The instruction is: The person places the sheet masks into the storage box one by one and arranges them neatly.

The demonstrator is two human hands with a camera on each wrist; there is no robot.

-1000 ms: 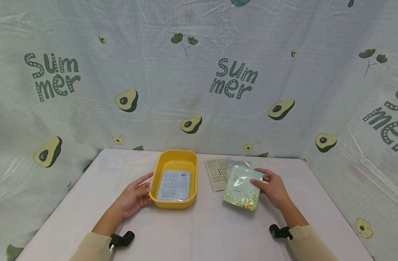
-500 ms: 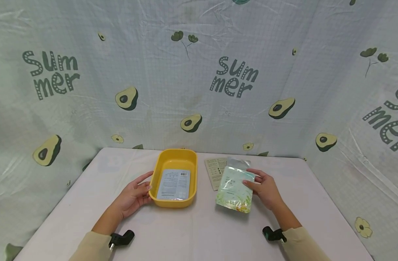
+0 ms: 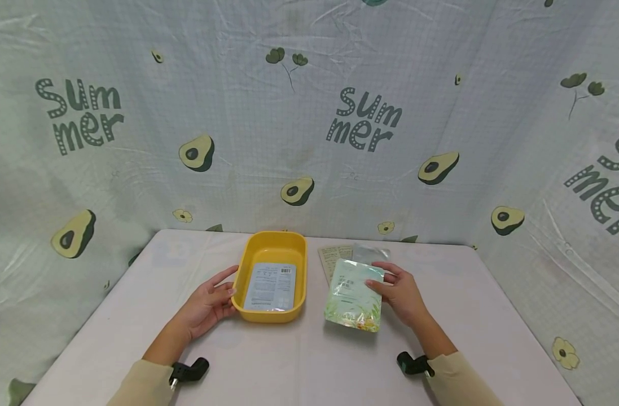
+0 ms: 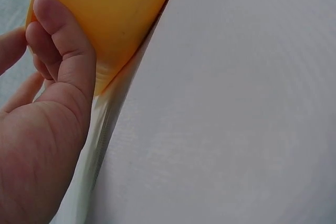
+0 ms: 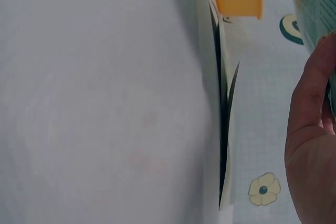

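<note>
My right hand [image 3: 403, 296] pinches a pale green sheet mask packet [image 3: 352, 296] by its right edge, thumb on its printed face. The packet is held raised and slightly tilted above the table, right of a yellow plastic tray [image 3: 272, 317]. Inside the tray a grey-blue packet [image 3: 271, 287] lies flat, with its barcode and printed text upward. My left hand [image 3: 207, 307] holds the tray at its left side; in the left wrist view curled fingers [image 4: 73, 51] lie against the outer wall [image 4: 121, 19].
Behind the green packet, a beige printed packet [image 3: 332, 256] and a silvery clear-looking one [image 3: 370, 252] lie on the white table [image 3: 299, 366], partly covered. A printed cloth [image 3: 309, 113] hangs along the table's back and sides.
My right hand has carried the green packet leftward toward the tray, turning it more upright and covering more of the beige packet. My left hand and the tray have stayed put.
</note>
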